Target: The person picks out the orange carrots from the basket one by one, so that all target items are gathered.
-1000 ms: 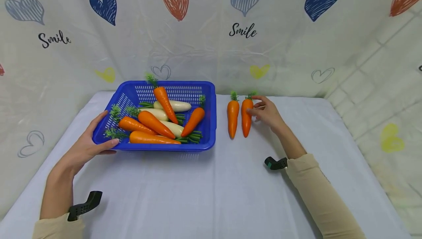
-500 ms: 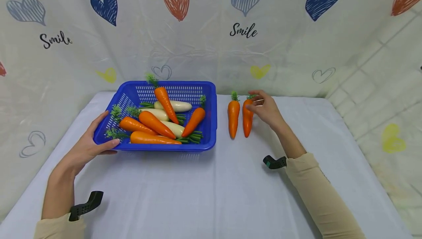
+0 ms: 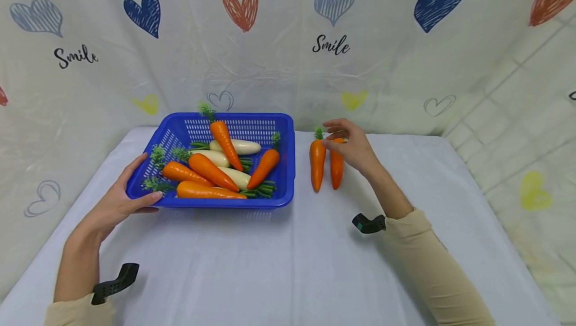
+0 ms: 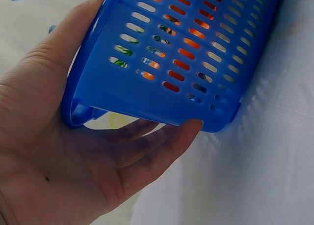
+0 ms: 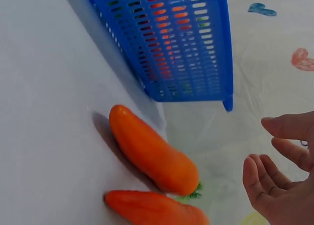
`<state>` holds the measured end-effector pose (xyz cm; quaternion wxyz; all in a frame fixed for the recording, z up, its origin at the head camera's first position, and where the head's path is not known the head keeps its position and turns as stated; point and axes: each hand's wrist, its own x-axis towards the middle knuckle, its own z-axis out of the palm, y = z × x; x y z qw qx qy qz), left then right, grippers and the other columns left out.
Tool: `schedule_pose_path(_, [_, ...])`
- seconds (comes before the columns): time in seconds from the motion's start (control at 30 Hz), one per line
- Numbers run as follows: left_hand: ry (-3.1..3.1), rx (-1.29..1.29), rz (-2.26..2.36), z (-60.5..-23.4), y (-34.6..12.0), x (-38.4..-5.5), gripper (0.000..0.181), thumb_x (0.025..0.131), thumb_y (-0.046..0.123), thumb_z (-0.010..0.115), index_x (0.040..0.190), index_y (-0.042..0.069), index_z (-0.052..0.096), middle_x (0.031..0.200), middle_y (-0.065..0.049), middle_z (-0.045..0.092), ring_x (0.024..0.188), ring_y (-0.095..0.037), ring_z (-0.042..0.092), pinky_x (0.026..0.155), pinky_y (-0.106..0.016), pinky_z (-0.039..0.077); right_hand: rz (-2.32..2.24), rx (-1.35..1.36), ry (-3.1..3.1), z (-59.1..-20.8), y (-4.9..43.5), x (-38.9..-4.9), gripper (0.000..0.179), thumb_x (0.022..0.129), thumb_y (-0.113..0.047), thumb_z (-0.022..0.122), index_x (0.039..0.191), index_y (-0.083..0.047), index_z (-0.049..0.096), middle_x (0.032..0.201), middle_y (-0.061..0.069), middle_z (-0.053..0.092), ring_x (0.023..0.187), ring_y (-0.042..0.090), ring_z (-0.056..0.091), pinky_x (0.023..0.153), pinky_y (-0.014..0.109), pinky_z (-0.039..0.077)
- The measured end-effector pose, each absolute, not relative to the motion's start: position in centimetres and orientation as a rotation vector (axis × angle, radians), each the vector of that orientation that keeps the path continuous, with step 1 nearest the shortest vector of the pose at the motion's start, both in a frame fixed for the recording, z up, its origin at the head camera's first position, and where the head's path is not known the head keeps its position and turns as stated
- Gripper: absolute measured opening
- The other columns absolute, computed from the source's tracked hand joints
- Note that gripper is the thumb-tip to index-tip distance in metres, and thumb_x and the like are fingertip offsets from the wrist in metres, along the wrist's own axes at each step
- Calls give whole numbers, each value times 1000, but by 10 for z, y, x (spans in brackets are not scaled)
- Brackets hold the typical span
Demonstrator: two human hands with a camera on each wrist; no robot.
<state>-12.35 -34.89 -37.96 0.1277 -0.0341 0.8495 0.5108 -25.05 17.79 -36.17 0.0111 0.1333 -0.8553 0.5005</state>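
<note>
A blue perforated plastic basket [image 3: 225,203] stands left of centre in the head view, holding several orange carrots [image 3: 209,190] with green tops and several white radishes [image 3: 240,145]. My left hand [image 3: 118,196] grips its left end; in the left wrist view the fingers [image 4: 162,156] reach beneath the blue wall. To the basket's right, two more carrots lie side by side: a left one [image 3: 317,166] and a right one [image 3: 337,173]. My right hand [image 3: 353,147] hovers over their tops, partly hiding the right carrot. The right wrist view shows its fingers apart, with nothing between them.
A white cloth [image 3: 252,266] covers the table. Behind it hangs a pale curtain [image 3: 279,66] printed with hearts and "Smile". A black wrist mount [image 3: 116,283] sits on the left arm and another black mount [image 3: 369,223] on the right.
My right hand has lifted off the right carrot and shifted left towards the left carrot's top. The left hand and the basket have stayed where they were.
</note>
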Motion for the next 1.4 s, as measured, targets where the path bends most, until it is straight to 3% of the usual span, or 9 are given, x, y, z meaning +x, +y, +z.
schedule_pose_path(0.33, [2473,-92,1484,-378,-348,-123,101,102,32,66,163,49,-12,169,-33,-2,137,-59,37,88,-42,65,1670,583,-2581,-354,159,-246,41,95,-11,75,134,-9,64,130,15,66,117,29,66,90,18,55])
schedule_pose_path(0.57, [2481,-103,1467,-380,-350,-122,101,102,33,66,162,49,-13,169,-33,-2,136,-57,40,87,-39,65,1748,670,-2534,-349,143,-238,41,92,-6,77,131,-5,65,128,15,68,120,39,65,100,31,59])
schedule_pose_path(0.73, [2472,-102,1476,-380,-350,-123,100,102,34,66,162,50,-13,169,-33,-1,136,-56,40,88,-40,65,1696,757,-2527,-345,133,-232,38,92,-5,78,129,-5,67,129,12,68,119,35,65,98,31,60])
schedule_pose_path(1.03, [2482,-100,1466,-379,-349,-124,100,103,33,66,163,49,-13,169,-33,0,135,-55,41,87,-36,65,1644,945,-2492,-342,121,-225,39,90,-4,80,127,0,67,129,19,66,119,32,63,102,51,57])
schedule_pose_path(1.4, [2483,-108,1461,-380,-350,-124,100,102,35,66,162,50,-13,170,-32,0,137,-57,38,88,-36,65,1546,1044,-2521,-341,106,-223,43,88,-7,82,128,-4,67,129,16,67,124,30,62,113,52,51])
